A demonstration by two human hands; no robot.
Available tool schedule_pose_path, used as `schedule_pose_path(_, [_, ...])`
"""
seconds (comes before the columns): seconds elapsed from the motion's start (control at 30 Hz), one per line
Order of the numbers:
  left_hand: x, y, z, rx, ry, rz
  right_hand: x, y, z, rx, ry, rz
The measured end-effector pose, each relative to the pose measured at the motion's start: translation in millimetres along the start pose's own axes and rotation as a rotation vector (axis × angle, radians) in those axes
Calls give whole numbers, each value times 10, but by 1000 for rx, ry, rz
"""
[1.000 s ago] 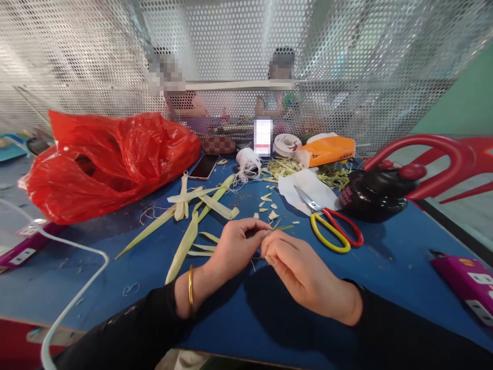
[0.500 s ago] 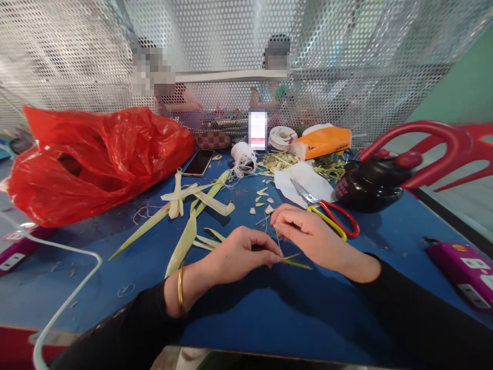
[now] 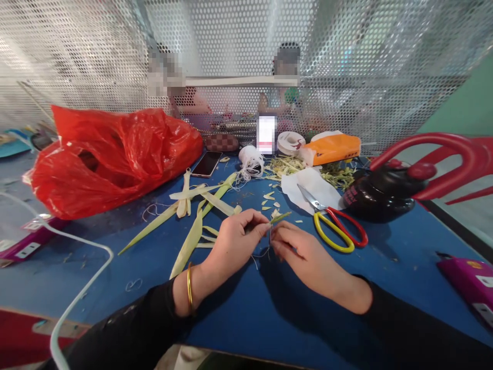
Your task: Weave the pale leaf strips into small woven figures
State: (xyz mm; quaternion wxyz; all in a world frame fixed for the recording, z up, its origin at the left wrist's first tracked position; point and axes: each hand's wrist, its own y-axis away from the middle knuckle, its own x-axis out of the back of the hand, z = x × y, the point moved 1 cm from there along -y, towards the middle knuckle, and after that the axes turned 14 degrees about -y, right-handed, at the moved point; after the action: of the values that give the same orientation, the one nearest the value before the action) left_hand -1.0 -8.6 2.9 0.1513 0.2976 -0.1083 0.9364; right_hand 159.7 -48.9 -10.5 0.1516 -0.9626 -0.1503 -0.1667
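My left hand (image 3: 243, 235), with a gold bangle at the wrist, pinches a small green husk strip (image 3: 280, 218) whose thin end sticks out past the fingertips. A white thread (image 3: 262, 255) hangs from this spot and curls under the hands. Close beside it, my right hand (image 3: 298, 252) has its fingers pressed together on the thread. Pale green husk strips (image 3: 188, 241) lie left of my hands. To the right, scissors (image 3: 334, 226) with one yellow and one red handle rest partly on white paper (image 3: 304, 190).
A red plastic bag (image 3: 115, 159) fills the left side, near a phone (image 3: 207, 163). At the back are a thread ball (image 3: 251, 160), a ribbon roll (image 3: 291, 143), an orange packet (image 3: 333, 147) and a perforated screen with people behind. A black bottle (image 3: 379, 192) and purple power strip (image 3: 468, 282) stand right.
Both hands have shifted: the left has lifted the husk strip away from me, and the right has come down nearer to me. The view has turned slightly left.
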Motion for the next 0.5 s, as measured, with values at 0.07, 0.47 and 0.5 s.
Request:
schedule_pose_path(0.07, [-3,-2,-13,23,21,2,-34,50,-41,98,118,1])
schedule_pose_path(0.47, [-112,-19,-81,59,107,-89,-55,92,-85,223,-51,-25])
schedule_pose_path(0.5, [-114,-19,-84,47,102,-85,-58,94,-87,239,-30,-41])
